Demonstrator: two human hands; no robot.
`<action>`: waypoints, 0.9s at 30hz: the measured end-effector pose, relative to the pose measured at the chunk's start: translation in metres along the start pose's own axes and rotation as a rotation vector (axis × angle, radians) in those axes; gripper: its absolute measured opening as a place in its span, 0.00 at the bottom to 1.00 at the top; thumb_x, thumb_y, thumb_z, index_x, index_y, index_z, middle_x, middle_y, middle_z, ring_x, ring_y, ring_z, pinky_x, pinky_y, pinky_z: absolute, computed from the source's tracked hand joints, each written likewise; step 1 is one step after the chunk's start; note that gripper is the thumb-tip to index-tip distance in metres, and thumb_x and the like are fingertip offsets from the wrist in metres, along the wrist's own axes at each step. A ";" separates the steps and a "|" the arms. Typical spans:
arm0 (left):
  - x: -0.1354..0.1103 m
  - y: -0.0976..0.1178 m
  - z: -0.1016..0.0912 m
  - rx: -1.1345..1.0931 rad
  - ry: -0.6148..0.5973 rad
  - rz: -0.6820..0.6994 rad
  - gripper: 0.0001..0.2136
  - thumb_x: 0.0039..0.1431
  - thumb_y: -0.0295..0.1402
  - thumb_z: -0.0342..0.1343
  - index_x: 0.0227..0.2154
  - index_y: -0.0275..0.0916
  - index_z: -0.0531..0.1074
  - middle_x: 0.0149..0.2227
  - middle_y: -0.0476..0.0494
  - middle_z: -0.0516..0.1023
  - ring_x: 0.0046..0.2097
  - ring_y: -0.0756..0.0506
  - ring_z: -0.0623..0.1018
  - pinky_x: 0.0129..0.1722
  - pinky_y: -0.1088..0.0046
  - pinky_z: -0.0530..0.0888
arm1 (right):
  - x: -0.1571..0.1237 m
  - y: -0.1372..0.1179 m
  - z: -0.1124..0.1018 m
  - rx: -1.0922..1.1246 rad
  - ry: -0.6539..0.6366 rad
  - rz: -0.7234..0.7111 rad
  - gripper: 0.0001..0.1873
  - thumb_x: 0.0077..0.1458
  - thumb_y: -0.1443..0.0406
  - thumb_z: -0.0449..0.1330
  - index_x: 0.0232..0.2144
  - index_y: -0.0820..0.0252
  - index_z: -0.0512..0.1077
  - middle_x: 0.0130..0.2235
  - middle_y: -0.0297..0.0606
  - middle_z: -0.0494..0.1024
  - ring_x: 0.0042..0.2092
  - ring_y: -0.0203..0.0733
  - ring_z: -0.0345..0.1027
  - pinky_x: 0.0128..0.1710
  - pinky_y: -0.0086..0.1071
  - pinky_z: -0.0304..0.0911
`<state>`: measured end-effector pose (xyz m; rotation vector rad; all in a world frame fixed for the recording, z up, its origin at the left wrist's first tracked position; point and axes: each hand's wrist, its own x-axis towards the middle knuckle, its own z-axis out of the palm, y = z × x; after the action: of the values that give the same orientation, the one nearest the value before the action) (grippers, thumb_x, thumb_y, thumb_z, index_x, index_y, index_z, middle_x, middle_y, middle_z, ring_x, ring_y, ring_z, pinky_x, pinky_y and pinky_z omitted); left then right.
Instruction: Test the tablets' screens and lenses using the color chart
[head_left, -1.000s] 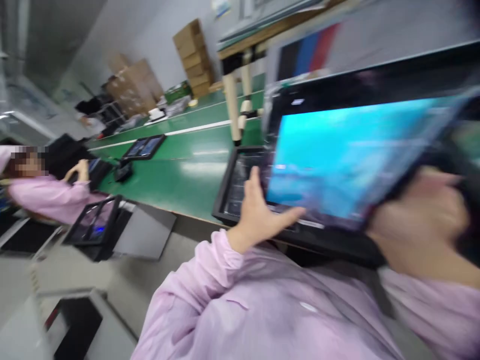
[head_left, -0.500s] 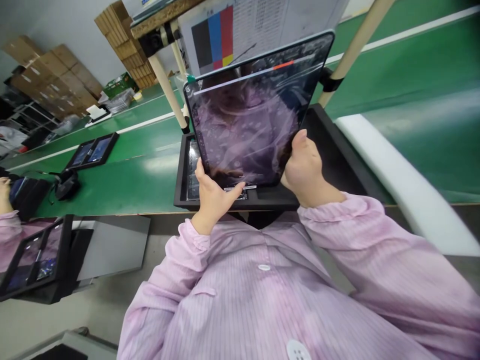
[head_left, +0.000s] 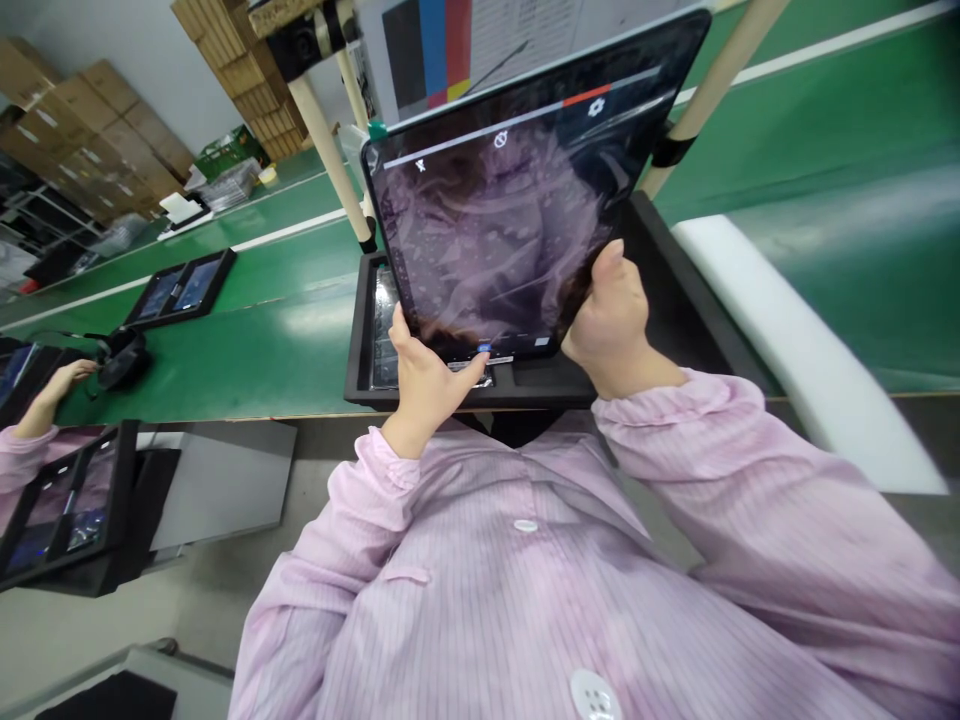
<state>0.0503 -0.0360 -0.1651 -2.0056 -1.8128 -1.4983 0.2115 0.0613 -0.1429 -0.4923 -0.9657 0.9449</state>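
Note:
A large black tablet [head_left: 517, 210] is tilted up in front of me, its dark screen mirroring my pink coat and showing small icons along its top and bottom edges. My left hand [head_left: 427, 375] grips its lower left corner, the thumb lying along the bottom edge by a small blue icon. My right hand [head_left: 611, 315] holds its lower right edge. Under the tablet a black tray [head_left: 675, 290] rests on the green table [head_left: 262, 350] at its front edge.
A white foam strip [head_left: 795, 340] lies to the right of the tray. A colour chart [head_left: 435, 45] hangs behind the tablet between cream posts [head_left: 326, 145]. Another tablet [head_left: 180, 290] lies far left. A co-worker's hand [head_left: 56, 385] and a stand with a screen [head_left: 64, 505] are at left. Cardboard boxes [head_left: 90, 110] are stacked behind.
The screen went from bright cyan to dark with icons. The view swung right and steadied, and the tablet has come slightly closer and higher. Both hands keep their grip.

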 end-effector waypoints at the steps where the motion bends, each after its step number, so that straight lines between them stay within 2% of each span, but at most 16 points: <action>1: 0.000 0.000 0.000 0.003 0.003 0.005 0.56 0.53 0.41 0.69 0.68 0.37 0.28 0.69 0.19 0.42 0.74 0.29 0.49 0.72 0.46 0.50 | 0.000 0.001 -0.001 0.003 -0.001 0.003 0.35 0.52 0.37 0.65 0.24 0.62 0.64 0.29 0.36 0.67 0.33 0.34 0.62 0.31 0.31 0.64; 9: -0.001 0.000 0.001 0.015 -0.006 -0.013 0.57 0.52 0.42 0.69 0.68 0.37 0.27 0.70 0.19 0.40 0.74 0.28 0.46 0.72 0.45 0.49 | 0.000 0.003 -0.002 0.036 -0.021 0.013 0.34 0.51 0.37 0.66 0.25 0.62 0.64 0.30 0.37 0.68 0.34 0.36 0.64 0.33 0.34 0.67; 11: -0.001 0.000 0.002 0.022 0.004 0.005 0.57 0.53 0.42 0.69 0.68 0.37 0.27 0.70 0.18 0.40 0.74 0.28 0.46 0.72 0.45 0.50 | 0.000 0.003 -0.002 0.047 -0.021 0.009 0.33 0.52 0.38 0.66 0.26 0.63 0.66 0.33 0.37 0.72 0.37 0.37 0.67 0.41 0.36 0.71; 13: -0.001 0.000 0.002 0.025 0.013 0.017 0.57 0.53 0.41 0.69 0.68 0.36 0.27 0.70 0.18 0.39 0.74 0.29 0.47 0.72 0.46 0.50 | 0.000 0.004 -0.003 0.053 -0.006 -0.001 0.31 0.53 0.39 0.66 0.29 0.63 0.69 0.37 0.37 0.74 0.42 0.37 0.69 0.52 0.36 0.70; 15: -0.001 0.000 0.003 0.025 0.016 0.014 0.57 0.53 0.41 0.69 0.68 0.37 0.27 0.70 0.19 0.39 0.74 0.29 0.48 0.72 0.47 0.50 | 0.000 0.006 -0.004 0.053 0.011 -0.008 0.30 0.53 0.40 0.67 0.30 0.63 0.70 0.39 0.36 0.75 0.46 0.37 0.69 0.56 0.36 0.68; 21: 0.000 0.001 0.002 0.009 -0.016 -0.023 0.58 0.52 0.43 0.69 0.68 0.38 0.26 0.71 0.19 0.38 0.74 0.28 0.45 0.72 0.46 0.49 | 0.001 0.006 -0.004 0.032 -0.002 0.003 0.34 0.50 0.37 0.66 0.26 0.63 0.66 0.34 0.36 0.72 0.39 0.37 0.67 0.42 0.34 0.71; 25: 0.000 0.001 0.002 -0.004 -0.008 -0.024 0.58 0.52 0.43 0.69 0.68 0.38 0.27 0.71 0.19 0.38 0.74 0.28 0.45 0.72 0.46 0.48 | 0.000 0.001 0.000 0.019 0.011 0.013 0.34 0.49 0.37 0.67 0.24 0.61 0.65 0.31 0.35 0.72 0.36 0.36 0.67 0.40 0.34 0.71; 27: 0.000 0.002 0.002 -0.008 -0.005 -0.026 0.58 0.52 0.42 0.69 0.68 0.37 0.27 0.70 0.19 0.38 0.74 0.28 0.45 0.72 0.45 0.48 | -0.001 -0.002 0.001 0.023 0.017 0.016 0.33 0.48 0.37 0.67 0.25 0.60 0.68 0.32 0.35 0.73 0.38 0.38 0.69 0.43 0.35 0.72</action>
<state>0.0530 -0.0353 -0.1649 -1.9987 -1.8453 -1.5106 0.2111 0.0593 -0.1410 -0.4881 -0.9361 0.9641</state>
